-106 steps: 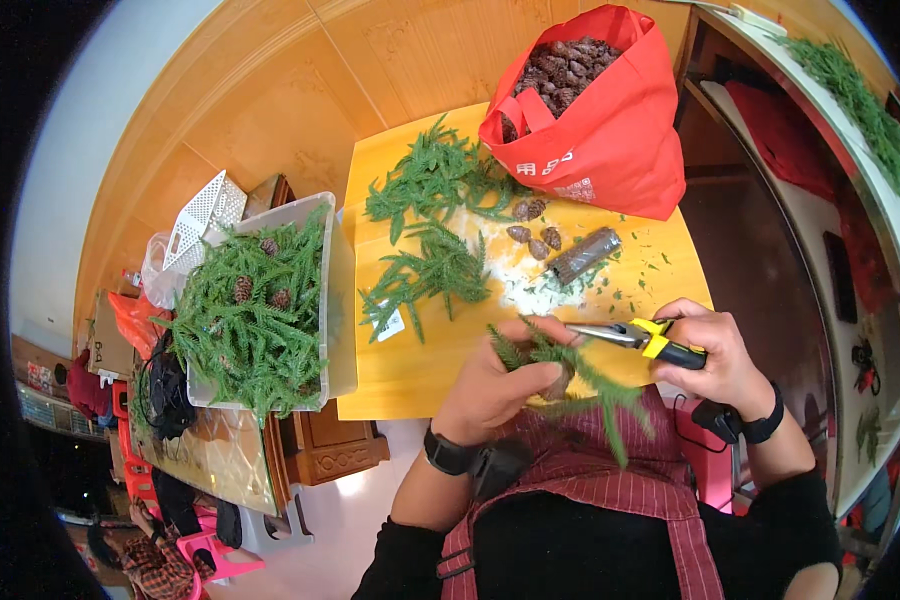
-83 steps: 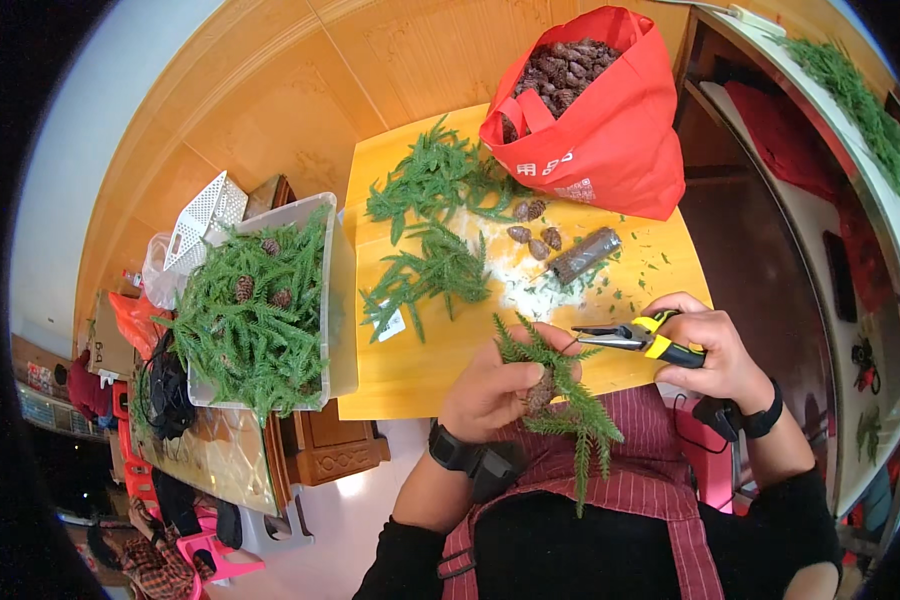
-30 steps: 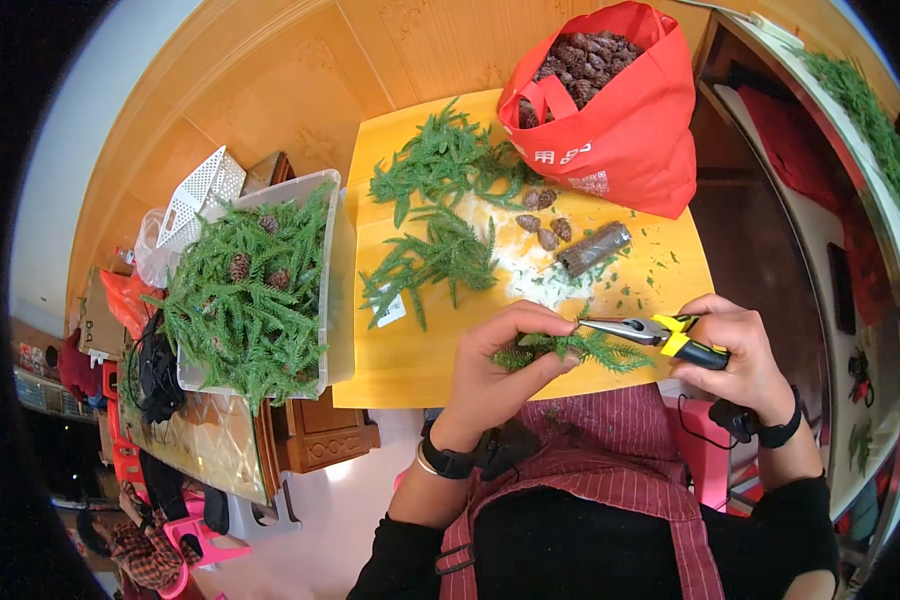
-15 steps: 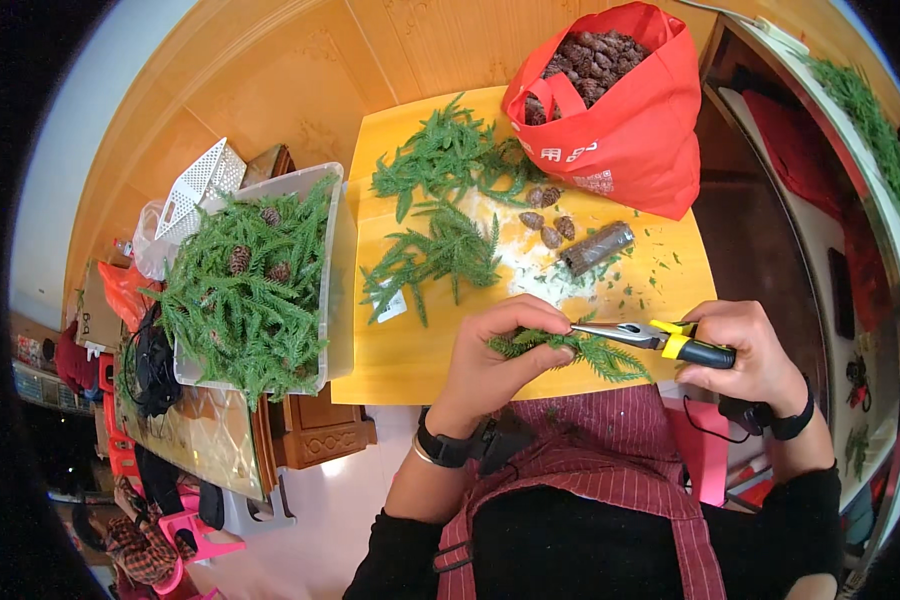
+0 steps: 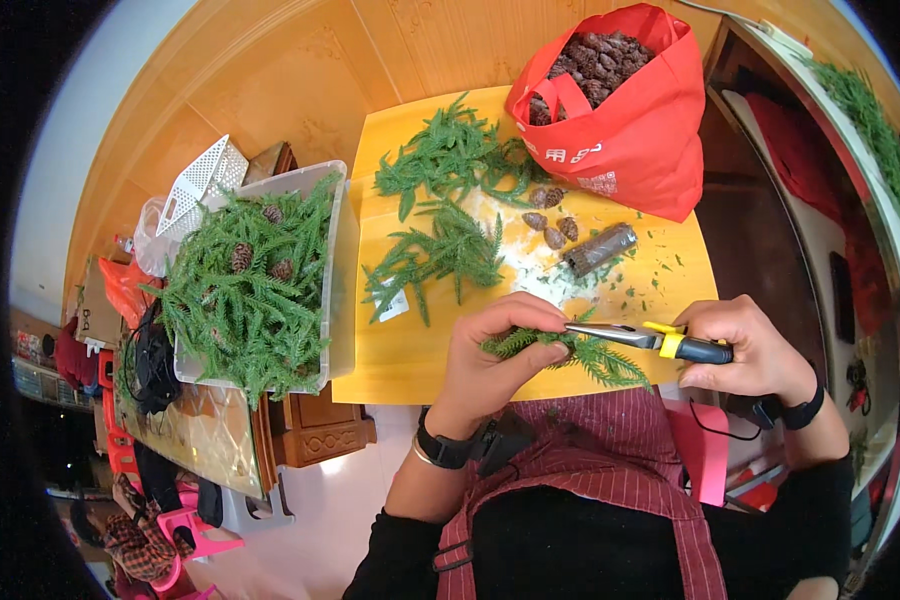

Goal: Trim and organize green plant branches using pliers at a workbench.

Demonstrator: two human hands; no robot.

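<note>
Between the thumb and fingers of my left hand (image 5: 500, 350) is a green artificial pine sprig (image 5: 610, 364), its needles fanning out to the right. My right hand (image 5: 742, 342) grips long-nose pliers (image 5: 615, 335) by their yellow and black handles. Their metal jaws reach left to my left fingertips, above the sprig's gathered end. Whether the jaws bite on anything is too small to tell. Beyond my hands, loose pine cones (image 5: 554, 238) and a dark cylindrical roll (image 5: 602, 250) lie amid white powder and green clippings on the yellow tabletop (image 5: 410, 365).
More pine sprigs (image 5: 440, 250) spread over the table's left half. A translucent bin (image 5: 340, 280) heaped with sprigs and a few cones stands left. At the back right rises a red bag (image 5: 630, 150) full of pine cones. A white perforated basket (image 5: 202, 188) sits behind the bin.
The pliers' tips have shifted slightly left along my left fingertips. My right forearm has swung a little outward to the right. Both hands keep their hold.
</note>
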